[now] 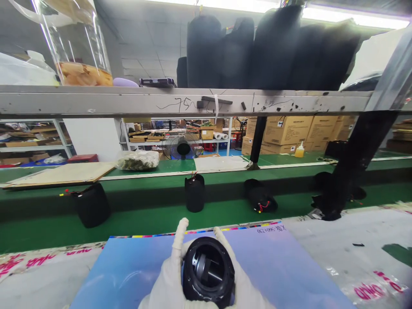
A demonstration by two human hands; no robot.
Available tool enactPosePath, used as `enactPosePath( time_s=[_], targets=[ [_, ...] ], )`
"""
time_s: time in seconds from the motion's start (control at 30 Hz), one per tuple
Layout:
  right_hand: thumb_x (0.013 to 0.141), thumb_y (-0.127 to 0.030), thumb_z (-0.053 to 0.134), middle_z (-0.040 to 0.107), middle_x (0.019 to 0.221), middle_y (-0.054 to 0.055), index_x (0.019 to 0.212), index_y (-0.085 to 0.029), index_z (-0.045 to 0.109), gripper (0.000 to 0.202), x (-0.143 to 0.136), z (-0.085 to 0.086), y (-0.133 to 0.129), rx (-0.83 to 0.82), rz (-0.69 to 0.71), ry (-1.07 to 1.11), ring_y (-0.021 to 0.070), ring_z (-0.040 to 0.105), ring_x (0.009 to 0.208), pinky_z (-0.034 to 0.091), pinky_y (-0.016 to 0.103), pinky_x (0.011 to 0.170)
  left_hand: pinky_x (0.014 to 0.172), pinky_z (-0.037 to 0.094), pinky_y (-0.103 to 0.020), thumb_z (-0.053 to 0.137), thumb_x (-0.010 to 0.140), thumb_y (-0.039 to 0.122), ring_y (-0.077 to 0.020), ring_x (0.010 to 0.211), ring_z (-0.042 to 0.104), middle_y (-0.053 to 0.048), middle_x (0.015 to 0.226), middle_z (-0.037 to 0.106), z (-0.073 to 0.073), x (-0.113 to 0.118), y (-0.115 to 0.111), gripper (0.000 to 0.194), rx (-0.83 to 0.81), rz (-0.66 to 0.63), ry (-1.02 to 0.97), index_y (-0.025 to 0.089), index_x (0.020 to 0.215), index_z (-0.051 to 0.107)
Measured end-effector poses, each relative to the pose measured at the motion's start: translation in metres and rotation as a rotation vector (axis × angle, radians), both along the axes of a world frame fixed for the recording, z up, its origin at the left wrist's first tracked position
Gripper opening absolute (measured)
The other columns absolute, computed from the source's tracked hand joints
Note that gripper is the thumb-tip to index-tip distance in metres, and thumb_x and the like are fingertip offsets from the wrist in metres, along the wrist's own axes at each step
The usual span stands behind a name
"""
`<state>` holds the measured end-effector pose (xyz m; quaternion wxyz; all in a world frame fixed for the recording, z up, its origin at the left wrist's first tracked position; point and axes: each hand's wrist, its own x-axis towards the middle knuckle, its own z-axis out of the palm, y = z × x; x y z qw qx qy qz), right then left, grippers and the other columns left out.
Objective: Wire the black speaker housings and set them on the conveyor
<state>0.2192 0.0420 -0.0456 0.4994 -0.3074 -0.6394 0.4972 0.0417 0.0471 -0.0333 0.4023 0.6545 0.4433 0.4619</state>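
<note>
Jar: one clear jar [85, 64] with peach-coloured contents, at the left of the overhead shelf [128, 102].
Phone-like device: one, flat and dark [157, 83], on that shelf, left of the black wrapped bundles [222, 56], whose exact count I cannot tell.
Black cylinders: three in plain sight, a left cylinder [93, 206], a middle cylinder [195, 195] and a right cylinder [260, 197] lying over, each with thin coloured wires; farther right, dark shapes partly hidden by a black post [349, 165].
Left hand: one white-gloved left hand [169, 274], curled against the left side of the black round housing [207, 294], one finger extended forward.
Housing: one, at bottom centre between both palms, above the blue sheet, its open end showing inner parts.
Right hand: one white-gloved right hand [247, 289], clasping the housing's right side, a finger also pointing forward.
Surface: one blue sheet [128, 270] on a bench covered in white plastic [341, 249] with pink lettering; beyond, a green belt [135, 214].
Room: one fan [183, 148], stacked cartons [288, 130], one bottle of yellow liquid [299, 150], ceiling lights [354, 16].
</note>
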Motion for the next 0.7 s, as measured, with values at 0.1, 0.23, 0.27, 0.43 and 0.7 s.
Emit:
enactPosePath(
  time_s=[0.1, 0.23, 0.27, 0.43, 0.7],
  targets=[
    [0.095, -0.035, 0.059, 0.061, 0.125, 0.009, 0.123, -0.019, 0.057, 0.032, -0.002, -0.007, 0.011, 0.002, -0.057, -0.032, 0.0233, 0.063, 0.105, 0.055, 0.044, 0.086, 0.101, 0.050, -0.048, 0.068, 0.076, 0.050, -0.0322, 0.107, 0.068, -0.007, 0.123, 0.069, -0.005, -0.005, -0.003, 0.074, 0.031, 0.015, 0.052, 0.033, 0.143, 0.043],
    [0.092, -0.042, 0.060, 0.061, 0.125, 0.005, 0.115, -0.028, 0.064, 0.027, 0.004, -0.006, 0.021, 0.017, -0.135, -0.079, 0.0245, 0.060, 0.113, 0.050, 0.043, 0.097, 0.112, 0.037, -0.053, 0.079, 0.060, 0.053, -0.0402, 0.130, 0.049, -0.007, 0.140, 0.057, -0.008, -0.009, -0.001, 0.080, 0.391, 0.133, 0.269, 0.034, 0.134, 0.054],
    [0.090, -0.044, 0.061, 0.062, 0.121, 0.004, 0.111, -0.032, 0.067, 0.025, 0.007, -0.001, 0.022, 0.025, -0.147, -0.088, 0.0248, 0.060, 0.113, 0.049, 0.042, 0.100, 0.114, 0.033, -0.054, 0.080, 0.058, 0.056, -0.0408, 0.129, 0.050, -0.008, 0.135, 0.060, -0.007, -0.009, 0.001, 0.082, 0.510, 0.117, 0.323, 0.032, 0.133, 0.055],
    [0.060, -0.035, 0.087, 0.060, 0.125, 0.004, 0.123, -0.032, 0.065, 0.067, 0.013, 0.053, 0.014, 0.137, 0.063, -0.296, 0.0316, 0.058, 0.115, 0.046, 0.040, 0.104, 0.114, 0.029, -0.057, 0.077, 0.065, 0.052, -0.0374, 0.120, 0.058, -0.009, 0.128, 0.063, -0.003, -0.012, 0.013, 0.086, 0.707, 0.060, 0.405, 0.032, 0.141, 0.043],
    [0.061, -0.044, 0.085, 0.057, 0.128, 0.003, 0.142, -0.037, 0.046, 0.090, 0.028, 0.070, 0.007, 0.200, 0.163, -0.552, 0.0304, 0.053, 0.119, 0.043, 0.043, 0.106, 0.100, 0.047, -0.046, 0.073, 0.065, 0.036, -0.0281, 0.117, 0.061, -0.003, 0.130, 0.060, 0.004, -0.007, 0.007, 0.115, 0.350, -0.114, 0.194, 0.038, 0.151, -0.004]
  ],
)
